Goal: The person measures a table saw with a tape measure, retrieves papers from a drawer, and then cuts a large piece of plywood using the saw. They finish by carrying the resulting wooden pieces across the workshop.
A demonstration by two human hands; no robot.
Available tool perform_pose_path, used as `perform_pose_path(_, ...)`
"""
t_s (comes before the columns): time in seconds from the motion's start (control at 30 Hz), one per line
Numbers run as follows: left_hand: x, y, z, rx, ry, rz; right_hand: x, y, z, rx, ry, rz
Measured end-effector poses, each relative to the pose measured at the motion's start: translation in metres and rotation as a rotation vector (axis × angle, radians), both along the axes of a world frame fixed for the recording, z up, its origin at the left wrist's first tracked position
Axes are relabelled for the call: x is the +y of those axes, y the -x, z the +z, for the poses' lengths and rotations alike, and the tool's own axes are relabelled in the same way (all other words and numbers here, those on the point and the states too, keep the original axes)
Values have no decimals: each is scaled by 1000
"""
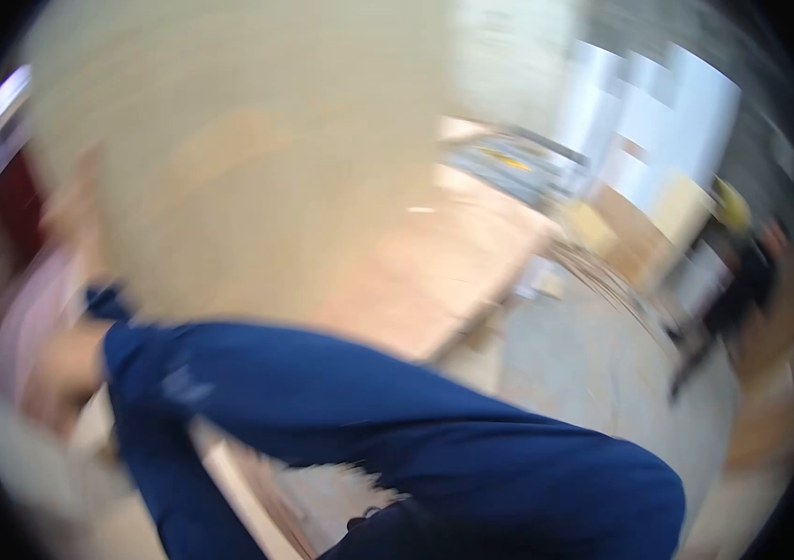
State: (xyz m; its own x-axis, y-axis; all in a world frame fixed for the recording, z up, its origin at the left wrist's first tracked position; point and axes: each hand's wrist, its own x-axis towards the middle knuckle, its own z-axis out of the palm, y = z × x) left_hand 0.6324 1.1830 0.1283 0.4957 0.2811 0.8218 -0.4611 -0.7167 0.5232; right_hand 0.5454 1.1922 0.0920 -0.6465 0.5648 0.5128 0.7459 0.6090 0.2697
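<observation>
Heavy motion blur, so no brand, label or writing could be read anywhere; a pale smudge on your sleeve (369, 401) near the cuff might have been a logo, too smeared to tell.

Your arm in that dark blue sleeve crossed the near part of the frame, running from the near right corner out to the left. It was bent low and roughly level, cuff end at the left. Which arm this was, you could not tell from the frame; it looked to reach across your body.

Your hand (61, 373) showed just past the cuff at the left edge, only a pinkish blur. Fingers could not be made out, so whether it was spread, closed or pinching something could not be told. It sat against a pale pink blurred shape (33, 308) at the left, nearest thing to it; touching or just beside, unclear. What that shape was could not be told. No second hand could be made out.

A wide tan surface (257, 187), probably a table, filled the far middle above the sleeve. Right of it lay grey floor (583, 364). At the far right stood a person (742, 271) in dark clothes, well apart from your arm, with bright white panels (658, 121) behind.
</observation>
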Motion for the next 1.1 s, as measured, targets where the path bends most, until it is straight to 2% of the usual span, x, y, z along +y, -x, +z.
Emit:
perform_pose_path(0.03, 10, -6, -1, -25, 6, -5, -27, 8, -2, 59, 144, -498)
perform_pose_path(0.07, 18, -19, -4, -52, 33, 5, -40, 13, -3, 119, 250, -661)
perform_pose_path(0.2, 29, -22, -6, -60, 145, 60, -11, -47, -25, 242, 394, -861)
perform_pose_path(0.33, 34, -26, -1, -67, 137, 51, 36, -148, -62, 411, 424, -974)
perform_pose_path(0.4, 35, -16, 3, -71, 98, 47, 74, -228, -105, 532, 361, -1009)
perform_pose_path(0.43, 42, -21, -5, -57, 52, 32, 128, -286, -152, 595, 291, -951)
perform_pose_path(0.5, 9, -4, 0, 7, -26, 66, 16, -72, -70, 220, -229, -431)
perform_pose_path(0.53, -8, -4, 6, 28, -40, 106, -47, 53, 5, 386, 157, -1242)
perform_pose_path(0.57, -15, -4, 12, 47, -35, 163, -57, 92, 36, 591, 262, -1461)
perform_pose_path(0.6, -20, -17, 13, 50, -15, 191, -51, 90, 38, 643, 382, -1537)
perform_pose_path(0.63, -35, -26, 16, 42, 17, 189, -49, 88, 34, 613, 315, -1508)
perform_pose_path(0.7, -39, -55, 10, -30, 145, 155, -42, 90, 35, 606, 351, -1516)
perform_pose_path(0.73, -38, -9, 20, -108, 265, 156, -41, 93, 33, 580, 261, -1453)
perform_pose_path(0.8, -39, 37, 33, -21, 399, -9, -41, 102, 39, 567, 292, -1467)
perform_pose_path(0.83, -36, 43, 37, -26, 400, 8, -38, 104, 42, 557, 314, -1473)
perform_pose_path(0.9, -34, 42, 36, 66, 400, -98, -36, 101, 43, 554, 345, -1474)
perform_pose_path(0.97, -35, 35, 30, 45, 414, -101, -35, 96, 41, 527, 381, -1537)
perform_pose_path(1.1, -36, 29, 27, 24, 417, -98, -34, 92, 34, 530, 343, -1490)
